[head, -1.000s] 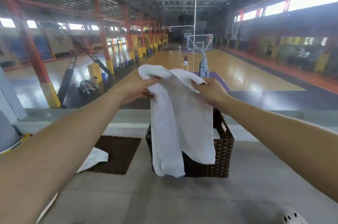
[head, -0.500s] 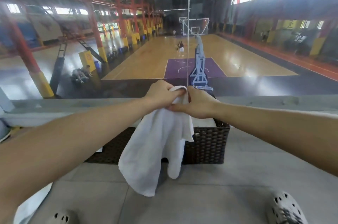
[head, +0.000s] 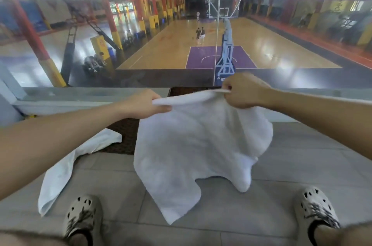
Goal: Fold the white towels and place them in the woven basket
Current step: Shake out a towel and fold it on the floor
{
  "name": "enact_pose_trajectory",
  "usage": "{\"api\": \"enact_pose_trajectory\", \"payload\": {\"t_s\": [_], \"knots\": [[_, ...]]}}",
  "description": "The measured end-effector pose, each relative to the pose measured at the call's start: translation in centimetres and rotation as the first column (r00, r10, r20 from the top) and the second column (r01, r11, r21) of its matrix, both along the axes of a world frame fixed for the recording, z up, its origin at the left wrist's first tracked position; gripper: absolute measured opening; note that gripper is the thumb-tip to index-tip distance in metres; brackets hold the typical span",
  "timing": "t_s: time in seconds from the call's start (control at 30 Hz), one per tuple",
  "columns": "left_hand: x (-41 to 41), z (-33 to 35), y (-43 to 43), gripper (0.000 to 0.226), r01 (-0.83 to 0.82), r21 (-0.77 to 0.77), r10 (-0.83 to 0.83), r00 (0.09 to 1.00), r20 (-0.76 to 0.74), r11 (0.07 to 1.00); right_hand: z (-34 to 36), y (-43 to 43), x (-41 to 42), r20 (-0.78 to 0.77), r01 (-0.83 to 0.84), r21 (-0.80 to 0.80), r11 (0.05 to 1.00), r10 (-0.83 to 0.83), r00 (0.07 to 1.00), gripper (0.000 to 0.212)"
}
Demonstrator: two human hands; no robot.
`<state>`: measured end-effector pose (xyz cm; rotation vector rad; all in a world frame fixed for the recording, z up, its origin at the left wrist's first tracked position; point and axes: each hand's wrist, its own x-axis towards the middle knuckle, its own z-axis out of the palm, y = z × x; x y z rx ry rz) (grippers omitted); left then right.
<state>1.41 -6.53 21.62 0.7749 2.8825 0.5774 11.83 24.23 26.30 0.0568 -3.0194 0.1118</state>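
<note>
A white towel (head: 193, 145) hangs spread out in front of me, held by its top edge. My left hand (head: 144, 105) grips the towel's left corner and my right hand (head: 241, 92) grips the right corner, with the edge stretched between them. The towel covers almost all of the woven basket (head: 187, 90); only a dark strip of its far rim shows above the cloth. A second white towel (head: 68, 167) lies crumpled on the tiled floor at the left, partly on a dark brown mat (head: 124, 137).
A glass wall on a low concrete ledge (head: 80, 97) runs just behind the basket, with a basketball court far below. My two feet in pale perforated clogs stand at the bottom: left foot (head: 82, 217), right foot (head: 316, 209). Grey floor tiles lie all around.
My hands were together at one point of the towel; now they have pulled apart and the towel is spread wide between them. The view has tilted further down.
</note>
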Motion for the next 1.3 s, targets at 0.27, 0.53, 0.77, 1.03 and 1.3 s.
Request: {"api": "enact_pose_trajectory", "payload": {"t_s": [0.27, 0.53, 0.77, 1.03, 1.3], "knots": [[6.8, -1.1, 7.3, 0.060, 0.252, 0.180, -0.218, 0.957, -0.191, 0.951, -9.4, -5.7, 2.3, 0.148, -0.082, -0.248, 0.965, 0.121, 0.981, 0.074], [2.7, -3.4, 2.2, 0.060, -0.008, -0.047, -0.010, 0.928, -0.373, 0.999, -5.2, -4.3, 2.4, 0.310, 0.210, -0.468, 0.858, -0.062, 0.949, 0.034], [1.0, -4.2, 1.3, 0.060, -0.184, 0.138, 0.214, 0.943, -0.254, 0.973, -4.0, -5.8, 3.4, -0.092, -0.298, -0.383, 0.874, 0.285, 0.954, 0.068], [1.6, -3.8, 2.7, 0.054, -0.057, 0.426, 0.122, 0.984, -0.126, 0.903, -5.2, -5.7, 2.9, 0.066, -0.665, 0.539, 0.517, 0.761, 0.645, 0.007], [1.8, -3.7, 2.5, 0.038, 0.046, 0.323, 0.011, 0.985, -0.174, 0.945, -6.6, -6.7, 1.7, -0.042, -0.729, 0.557, 0.399, 0.890, 0.454, 0.025]]}}
